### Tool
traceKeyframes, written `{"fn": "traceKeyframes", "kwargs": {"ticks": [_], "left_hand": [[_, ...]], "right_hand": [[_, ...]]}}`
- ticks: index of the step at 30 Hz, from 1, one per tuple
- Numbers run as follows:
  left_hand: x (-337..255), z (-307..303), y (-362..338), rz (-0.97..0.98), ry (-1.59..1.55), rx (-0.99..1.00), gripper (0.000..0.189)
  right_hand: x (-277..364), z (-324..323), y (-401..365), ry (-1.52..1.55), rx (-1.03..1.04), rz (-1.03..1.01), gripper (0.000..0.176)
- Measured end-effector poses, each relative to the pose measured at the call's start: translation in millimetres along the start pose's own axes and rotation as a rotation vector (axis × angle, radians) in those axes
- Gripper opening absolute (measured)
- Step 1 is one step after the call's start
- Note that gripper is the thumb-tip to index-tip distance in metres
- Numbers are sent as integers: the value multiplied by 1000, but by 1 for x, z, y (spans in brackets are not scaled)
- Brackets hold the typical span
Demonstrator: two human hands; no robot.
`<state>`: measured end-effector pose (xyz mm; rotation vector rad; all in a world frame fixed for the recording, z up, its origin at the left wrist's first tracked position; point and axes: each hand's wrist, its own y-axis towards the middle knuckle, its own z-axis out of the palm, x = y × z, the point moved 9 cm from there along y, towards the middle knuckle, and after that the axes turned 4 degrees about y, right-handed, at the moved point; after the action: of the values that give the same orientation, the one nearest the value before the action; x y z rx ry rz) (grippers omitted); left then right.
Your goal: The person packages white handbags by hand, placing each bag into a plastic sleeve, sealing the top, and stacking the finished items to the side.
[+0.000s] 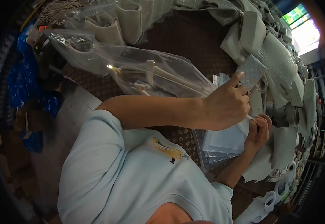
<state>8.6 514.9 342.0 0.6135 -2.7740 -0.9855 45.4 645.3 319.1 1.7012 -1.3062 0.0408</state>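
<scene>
My left hand [227, 102] reaches across my body, its fingers curled and one digit stretched against a pale sheet printed with small squares [253, 71]. Below it my right hand [258, 130] is closed, with fingertips pinched at a small white strip [249, 117] between the two hands. What the left palm holds is hidden. A stack of clear plastic zip bags [224, 140] lies under my hands. To the left, a large clear plastic bag [170, 71] covers cream straps with gold-coloured fittings.
Pale handbag bodies [252, 31] are heaped along the right side. More cream bags in clear plastic [129, 22] stand at the back. Blue plastic wrapping [28, 82] hangs at the left. White plastic bags [259, 207] lie at the lower right, on a brown patterned surface.
</scene>
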Motion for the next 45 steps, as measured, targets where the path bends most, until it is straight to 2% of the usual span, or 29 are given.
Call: {"fn": "traceKeyframes", "kwargs": {"ticks": [4,7,9,15,20,23,25,26,27,28,30,32,34,36,37,38,40,42,44,45], "left_hand": [[40,-25,-51,-75,73,92,4],[70,-62,-90,-171,83,51,6],[93,-83,-115,-290,161,95,8],[135,-126,-166,-407,442,194,9],[158,-143,-179,-405,556,214,8],[169,-143,-186,-431,596,167,10],[170,-134,-198,-455,599,133,15],[174,-142,-215,-618,386,-126,27],[178,-146,-237,-764,159,-384,41],[183,-141,-247,-762,161,-390,41],[157,-109,-259,-879,-72,-466,46],[136,-72,-267,-988,-308,-542,52],[123,-33,-271,-1085,-537,-626,58],[117,1,-280,-1168,-763,-705,65],[121,16,-286,-1203,-885,-739,68],[123,30,-295,-1235,-1014,-767,71],[146,39,-293,-1127,-1090,-754,74],[169,21,-264,-1125,-1088,-812,77],[181,-5,-225,-1005,-946,-686,76],[184,-17,-206,-1002,-947,-683,76]], "right_hand": [[-7,-5,-4,-28,-24,35,7],[-8,-7,-6,-28,-19,76,7],[-10,-8,-7,-15,-19,89,8],[-21,-14,-14,35,-34,161,11],[-25,-16,-18,64,-27,181,14],[-33,-17,-25,165,1,258,20],[-33,0,-27,492,239,208,31],[-36,6,-27,493,237,196,31],[-50,20,-33,939,191,331,38],[-64,37,-44,1382,138,469,46],[-115,88,-69,1360,141,687,57],[-149,158,-111,1280,227,1002,60],[-164,176,-152,807,277,1017,63],[-44,196,-104,599,952,466,60],[-56,224,-133,1180,1068,1113,66],[-66,237,-132,1177,1068,1106,66],[-66,265,-104,1121,1026,945,71],[-88,315,-84,1240,765,974,72],[-7,312,-33,1534,888,1165,74],[21,317,-19,1541,917,1161,76]]}}
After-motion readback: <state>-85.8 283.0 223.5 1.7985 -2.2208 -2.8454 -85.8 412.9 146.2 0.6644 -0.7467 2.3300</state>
